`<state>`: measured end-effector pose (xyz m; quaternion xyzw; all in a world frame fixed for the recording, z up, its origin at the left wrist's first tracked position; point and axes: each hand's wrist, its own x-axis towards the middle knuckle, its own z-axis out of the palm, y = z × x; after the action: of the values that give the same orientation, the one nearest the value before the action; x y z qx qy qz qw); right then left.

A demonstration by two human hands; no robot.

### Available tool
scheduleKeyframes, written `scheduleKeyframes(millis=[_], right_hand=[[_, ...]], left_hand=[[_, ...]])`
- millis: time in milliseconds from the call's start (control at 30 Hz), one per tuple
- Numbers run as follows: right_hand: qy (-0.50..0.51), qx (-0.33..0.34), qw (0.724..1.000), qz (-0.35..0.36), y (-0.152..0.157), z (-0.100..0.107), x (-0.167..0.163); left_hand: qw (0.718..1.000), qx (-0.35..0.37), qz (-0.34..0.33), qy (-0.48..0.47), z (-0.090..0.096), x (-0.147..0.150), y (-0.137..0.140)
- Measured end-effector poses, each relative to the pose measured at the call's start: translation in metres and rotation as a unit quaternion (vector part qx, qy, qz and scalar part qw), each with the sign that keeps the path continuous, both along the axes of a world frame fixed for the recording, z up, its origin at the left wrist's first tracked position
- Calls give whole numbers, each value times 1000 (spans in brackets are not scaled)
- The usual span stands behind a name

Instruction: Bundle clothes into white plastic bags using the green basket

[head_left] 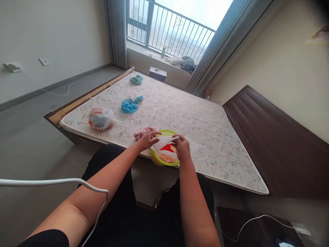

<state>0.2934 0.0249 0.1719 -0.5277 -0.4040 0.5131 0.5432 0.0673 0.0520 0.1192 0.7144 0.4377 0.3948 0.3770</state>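
Both my hands work over a yellow-green basket (156,160) at the near edge of a mattress (195,116). My left hand (147,139) and my right hand (182,146) each pinch one end of a clear plastic bag (164,144) stretched between them. Inside the bag something red and orange shows. A pink cloth (142,132) lies just left of the basket, by my left hand.
On the mattress lie a knotted bag with orange contents (100,118), a blue bag (130,105) and a teal bundle (136,79). A dark headboard (277,137) runs along the right. A white cable (64,181) crosses my left arm. A window with railing is at the back.
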Motion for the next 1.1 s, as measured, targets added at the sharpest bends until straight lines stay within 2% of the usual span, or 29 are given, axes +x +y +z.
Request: scheduleKeyframes(millis=[100, 167, 267, 333, 467, 567, 667, 733, 800, 833, 867, 900, 967, 1033, 1100], right_hand=[[80, -17, 996, -27, -6, -5, -5], [90, -8, 996, 26, -7, 0, -8], [67, 27, 992, 101, -6, 13, -9], [50, 57, 993, 95, -6, 21, -10], [-15, 108, 991, 71, -7, 31, -14], [-76, 140, 986, 54, -7, 36, -11], [-187, 184, 965, -21, -3, 39, 13], [-311, 213, 918, -124, 3, 36, 44], [-410, 182, 866, -221, 10, 26, 83], [-432, 127, 855, -259, 13, 19, 103], [-426, 52, 858, -283, 16, 10, 121], [-395, -29, 874, -282, 17, 1, 138], [-271, -151, 930, -198, 19, -16, 162], [-148, -180, 967, -99, 19, -27, 174], [-95, -137, 983, -76, 20, -32, 177]], left_hand=[[992, 40, -20, 115, 5, 12, -14], [985, 64, -15, 162, 11, 22, -24], [979, 142, 8, 149, 24, 35, -30], [978, 167, 22, 123, 36, 43, -28], [991, 80, 74, 74, 61, 60, -17], [995, 22, 95, 31, 69, 70, -11], [996, -15, 70, -54, 61, 70, -10], [985, -63, 77, -139, 51, 66, -11], [960, -120, 91, -235, 42, 60, -10], [945, -145, 89, -279, 39, 56, -10], [930, -165, 84, -316, 37, 53, -8], [918, -179, 77, -345, 36, 50, -7], [903, -191, 69, -378, 36, 45, -3], [898, -194, 70, -389, 37, 43, 1], [897, -198, 67, -389, 37, 42, 3]])
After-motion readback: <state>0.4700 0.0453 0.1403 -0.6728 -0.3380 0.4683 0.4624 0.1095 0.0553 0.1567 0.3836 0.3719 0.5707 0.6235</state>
